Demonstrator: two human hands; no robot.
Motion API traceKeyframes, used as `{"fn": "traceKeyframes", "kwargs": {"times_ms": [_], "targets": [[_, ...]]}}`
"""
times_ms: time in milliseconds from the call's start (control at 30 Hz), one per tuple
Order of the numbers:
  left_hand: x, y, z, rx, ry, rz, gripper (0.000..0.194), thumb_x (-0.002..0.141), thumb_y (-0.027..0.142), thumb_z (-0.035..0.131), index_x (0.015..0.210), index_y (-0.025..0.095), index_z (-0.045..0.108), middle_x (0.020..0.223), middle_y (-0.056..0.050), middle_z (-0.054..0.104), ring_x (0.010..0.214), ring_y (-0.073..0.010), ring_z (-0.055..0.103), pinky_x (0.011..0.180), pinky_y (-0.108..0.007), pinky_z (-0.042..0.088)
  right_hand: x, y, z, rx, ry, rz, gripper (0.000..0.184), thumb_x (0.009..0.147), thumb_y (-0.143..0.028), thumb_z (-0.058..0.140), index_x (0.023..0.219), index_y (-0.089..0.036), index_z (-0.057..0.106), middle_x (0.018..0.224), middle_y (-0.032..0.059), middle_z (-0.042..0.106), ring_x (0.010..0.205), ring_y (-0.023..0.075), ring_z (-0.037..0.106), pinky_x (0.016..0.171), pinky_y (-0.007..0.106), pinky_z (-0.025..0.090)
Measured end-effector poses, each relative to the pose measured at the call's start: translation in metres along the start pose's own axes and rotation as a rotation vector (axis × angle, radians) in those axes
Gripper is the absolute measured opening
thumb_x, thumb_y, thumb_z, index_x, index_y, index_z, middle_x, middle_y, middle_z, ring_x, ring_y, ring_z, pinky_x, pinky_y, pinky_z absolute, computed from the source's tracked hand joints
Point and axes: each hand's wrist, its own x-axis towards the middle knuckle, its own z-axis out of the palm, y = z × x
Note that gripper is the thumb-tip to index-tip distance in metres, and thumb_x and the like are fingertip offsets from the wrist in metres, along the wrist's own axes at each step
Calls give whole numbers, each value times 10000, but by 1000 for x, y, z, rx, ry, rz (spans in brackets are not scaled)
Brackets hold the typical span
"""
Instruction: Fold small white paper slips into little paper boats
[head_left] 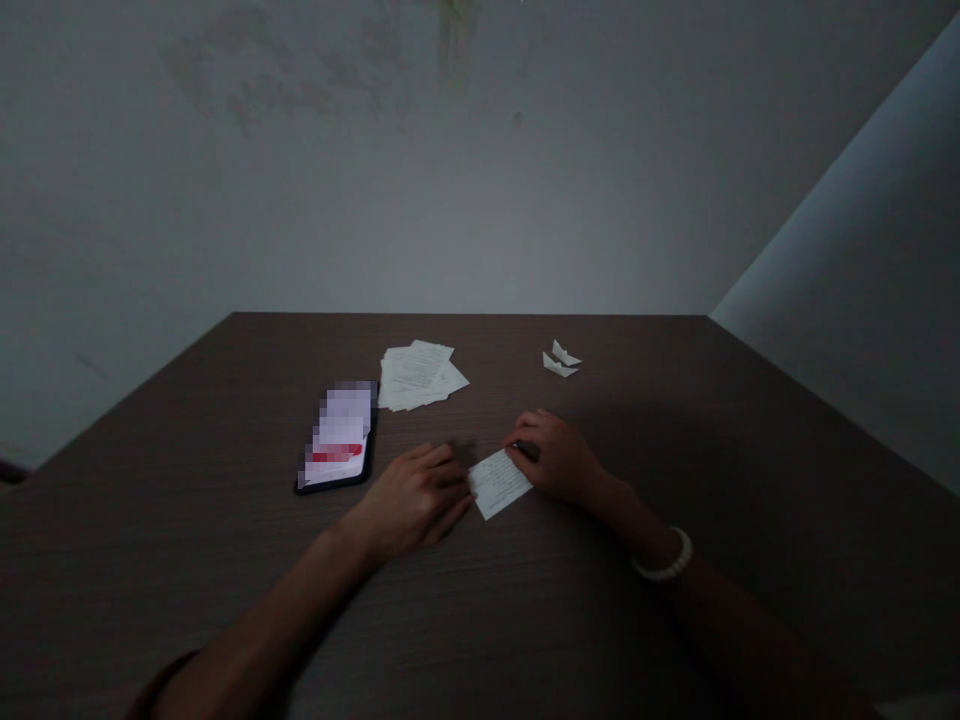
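Note:
A small sheet of paper (498, 484) with lines of writing lies tilted on the table between my two hands. My left hand (426, 497) holds its left edge, fingers bent and closed at the paper. At its upper right corner, my right hand (553, 455) pinches the paper with thumb and fingers; a beaded bracelet (670, 560) circles that wrist. Beyond my right hand stand two small folded paper boats (561, 360), close beside each other. Up and to the left of the sheet sits a loose pile of written paper sheets (417, 376).
A phone (339, 437) with a lit, partly blurred screen lies left of my left hand. The dark wooden table (480, 620) reaches back to a stained grey wall (480, 200). A slanted pale surface (862, 220) rises at the right.

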Motion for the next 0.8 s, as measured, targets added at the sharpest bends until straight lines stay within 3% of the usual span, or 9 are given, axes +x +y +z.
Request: {"fn": "traceKeyframes", "kwargs": {"times_ms": [433,800], "targets": [[0,3,0,37,55,18,326,969,234,428,769,174,678,699,-40,652,711,-183,561,654,-323,447,1,0,1,15,13,39,98,836,-162,632,870,-193,718,898,50,683,841,184,591,765,311,443],[0,6,-4,10,-33,-35,238,946,258,465,957,163,683,883,-76,647,840,-224,566,732,-361,475,3,5,-3,19,5,45,73,844,-156,652,876,-187,710,906,50,690,851,185,600,782,312,444]]}}
